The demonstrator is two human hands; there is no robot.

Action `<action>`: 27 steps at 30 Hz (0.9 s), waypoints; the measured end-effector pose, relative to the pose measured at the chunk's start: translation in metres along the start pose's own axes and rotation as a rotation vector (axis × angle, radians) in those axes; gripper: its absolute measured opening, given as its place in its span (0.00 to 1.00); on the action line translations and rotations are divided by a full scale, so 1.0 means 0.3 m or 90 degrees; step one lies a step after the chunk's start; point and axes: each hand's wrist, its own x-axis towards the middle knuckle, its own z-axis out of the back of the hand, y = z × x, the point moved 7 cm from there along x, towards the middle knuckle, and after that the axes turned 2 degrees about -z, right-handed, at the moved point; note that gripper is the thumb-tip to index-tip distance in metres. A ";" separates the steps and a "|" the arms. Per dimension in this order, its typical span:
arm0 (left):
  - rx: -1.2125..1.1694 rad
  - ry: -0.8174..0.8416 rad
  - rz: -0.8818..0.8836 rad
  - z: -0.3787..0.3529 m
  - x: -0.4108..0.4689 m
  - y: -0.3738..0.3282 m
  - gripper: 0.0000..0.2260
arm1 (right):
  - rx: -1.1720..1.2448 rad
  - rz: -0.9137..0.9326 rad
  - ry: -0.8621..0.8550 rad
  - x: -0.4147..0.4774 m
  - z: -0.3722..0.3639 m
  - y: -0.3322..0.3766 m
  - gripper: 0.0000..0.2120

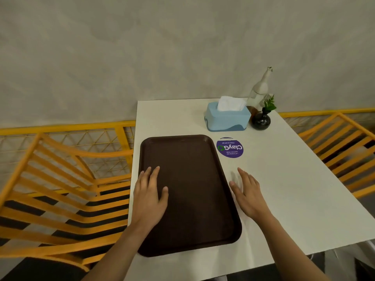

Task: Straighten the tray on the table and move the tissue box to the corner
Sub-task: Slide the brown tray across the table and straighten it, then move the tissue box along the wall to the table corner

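A dark brown tray [194, 189] lies on the left half of the white table [284, 189], its long side running away from me and roughly parallel to the table's left edge. My left hand [150, 197] rests flat on the tray's left part, fingers apart. Just right of the tray's right rim, my right hand [247, 193] is spread flat over the table, holding nothing. A light blue tissue box [227, 118] with a white tissue sticking up stands at the far right of the table, beyond the tray.
A black round vase [261, 120] with a green sprig and a pale bottle [259, 92] stand right of the tissue box near the wall. A round purple sticker [230, 148] is on the table. Yellow slatted chairs [60, 191] flank both sides.
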 end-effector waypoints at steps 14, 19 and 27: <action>-0.182 0.006 -0.015 -0.239 0.505 -0.498 0.35 | 0.070 0.058 -0.075 0.521 0.311 -0.037 0.35; -0.227 -0.001 0.040 -0.381 0.675 -0.577 0.40 | 0.113 0.110 -0.099 0.757 0.346 -0.055 0.32; -0.217 0.004 0.155 -0.583 0.850 -0.583 0.50 | 0.191 0.088 0.004 0.982 0.250 -0.131 0.41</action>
